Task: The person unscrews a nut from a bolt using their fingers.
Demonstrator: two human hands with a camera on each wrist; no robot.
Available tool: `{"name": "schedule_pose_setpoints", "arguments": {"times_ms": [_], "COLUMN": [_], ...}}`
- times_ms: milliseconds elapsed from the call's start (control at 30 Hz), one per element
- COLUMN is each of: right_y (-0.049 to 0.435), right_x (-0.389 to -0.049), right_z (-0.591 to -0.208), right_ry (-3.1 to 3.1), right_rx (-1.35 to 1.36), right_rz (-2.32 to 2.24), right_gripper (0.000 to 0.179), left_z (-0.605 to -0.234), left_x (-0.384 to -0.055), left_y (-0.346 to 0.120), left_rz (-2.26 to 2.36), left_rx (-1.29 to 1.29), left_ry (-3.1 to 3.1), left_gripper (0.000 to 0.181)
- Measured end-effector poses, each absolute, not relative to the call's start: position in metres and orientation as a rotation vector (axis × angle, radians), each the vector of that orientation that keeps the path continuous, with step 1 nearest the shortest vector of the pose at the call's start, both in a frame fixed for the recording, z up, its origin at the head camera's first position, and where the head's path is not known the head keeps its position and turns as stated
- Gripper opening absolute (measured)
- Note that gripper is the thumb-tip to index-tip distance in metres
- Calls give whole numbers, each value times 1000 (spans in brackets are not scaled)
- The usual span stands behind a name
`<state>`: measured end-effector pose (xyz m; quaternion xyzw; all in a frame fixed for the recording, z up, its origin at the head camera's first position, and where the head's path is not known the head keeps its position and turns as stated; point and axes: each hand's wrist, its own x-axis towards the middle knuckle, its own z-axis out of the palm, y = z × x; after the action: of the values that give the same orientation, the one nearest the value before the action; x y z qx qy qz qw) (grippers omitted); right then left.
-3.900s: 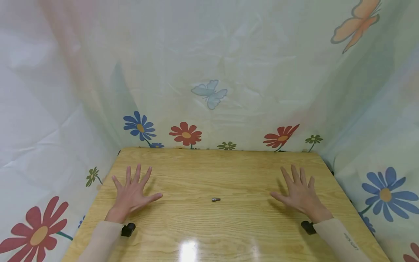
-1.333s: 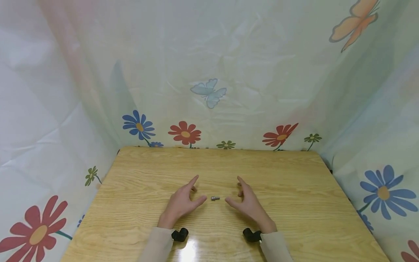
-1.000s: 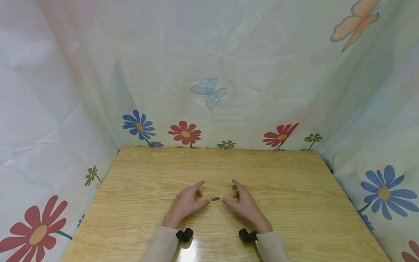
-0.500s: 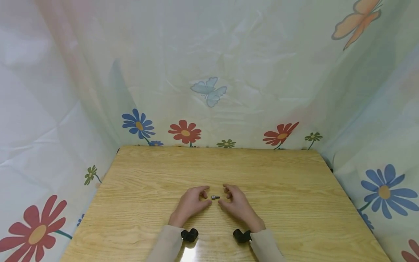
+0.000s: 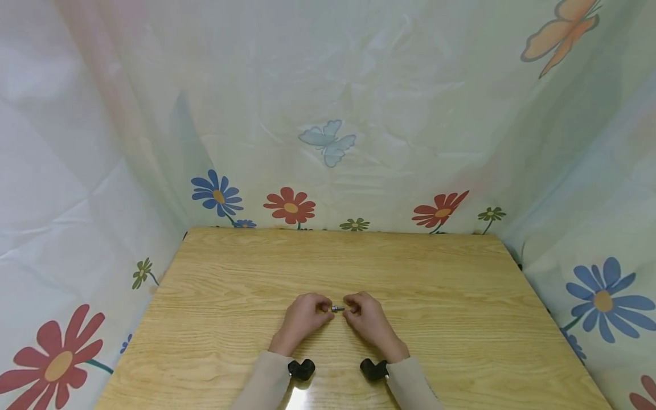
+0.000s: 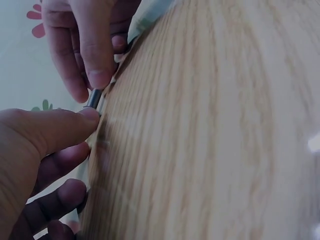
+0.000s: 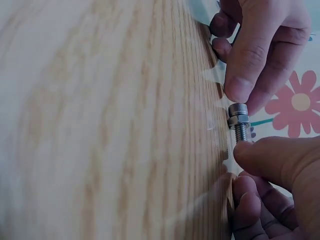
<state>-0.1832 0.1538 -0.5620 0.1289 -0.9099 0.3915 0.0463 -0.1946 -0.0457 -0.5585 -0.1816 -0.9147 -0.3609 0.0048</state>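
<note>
Well in from the side and far edges of the wood-grain tabletop [image 5: 328,259], a knurled-head bolt [image 7: 238,109] fitted with a nut [image 7: 238,121] is bracketed by curled fingers, the left hand [image 5: 303,316] at its head, the right hand [image 5: 370,322] at its threaded end; whether it is pinched cannot be told.

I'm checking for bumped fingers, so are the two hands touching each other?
Apart. The head view shows a clear gap between the left hand and the right hand, with the bolt between them.
</note>
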Motion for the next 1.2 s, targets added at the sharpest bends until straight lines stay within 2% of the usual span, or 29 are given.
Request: {"name": "schedule_pose_setpoints", "arguments": {"times_ms": [200, 733, 1200], "right_y": [152, 149, 149], "right_x": [-184, -183, -181], "right_z": [-561, -560, -555], "right_ry": [-2773, -2782, -2822], "right_rx": [399, 440, 445], "right_rz": [1178, 1179, 1137], "right_gripper": [17, 13, 8], "left_z": [-560, -561, -559], "left_x": [-194, -193, -190], "left_y": [-42, -38, -39], "left_rz": [-1114, -1093, -1074], "left_rx": [-546, -579, -583], "left_ry": [-2859, -2847, -2855], "left_gripper": [13, 4, 8]}}
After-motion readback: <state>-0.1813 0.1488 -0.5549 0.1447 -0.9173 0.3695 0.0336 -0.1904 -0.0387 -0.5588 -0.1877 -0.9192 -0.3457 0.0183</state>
